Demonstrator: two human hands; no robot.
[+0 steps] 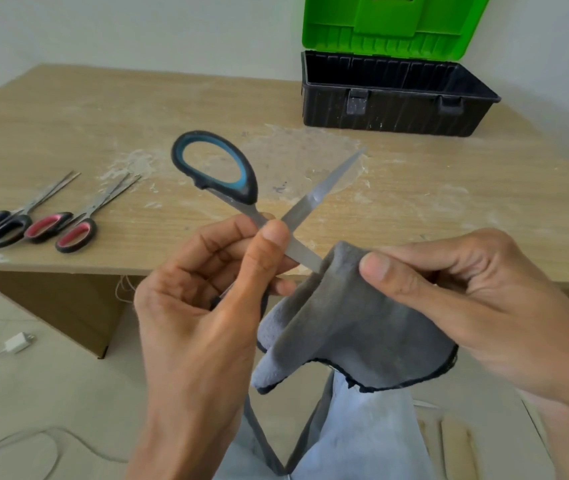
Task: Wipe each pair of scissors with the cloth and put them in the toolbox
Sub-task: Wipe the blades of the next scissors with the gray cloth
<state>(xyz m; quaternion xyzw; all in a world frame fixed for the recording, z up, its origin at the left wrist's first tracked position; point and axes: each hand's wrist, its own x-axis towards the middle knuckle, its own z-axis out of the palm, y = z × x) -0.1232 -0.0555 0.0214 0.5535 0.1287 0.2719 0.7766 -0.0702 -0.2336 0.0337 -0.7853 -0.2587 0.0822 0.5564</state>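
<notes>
So, nearest: the right hand pinches the cloth over one blade of the open scissors, and the left hand pinches them at the pivot, just left. That blade runs near-right to far-left. The free blade points far-right, toward the open toolbox. Two more pairs lie on the desk, left.

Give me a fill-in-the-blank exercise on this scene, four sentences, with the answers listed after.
1. The left hand holds scissors whose handle ring is lined in ____.
2. The right hand pinches the grey cloth round one ____ of those scissors.
3. The toolbox has its green lid ____, not shut.
4. ____ more pairs lie on the table.

Missing words: blue; blade; open; Two.
</notes>
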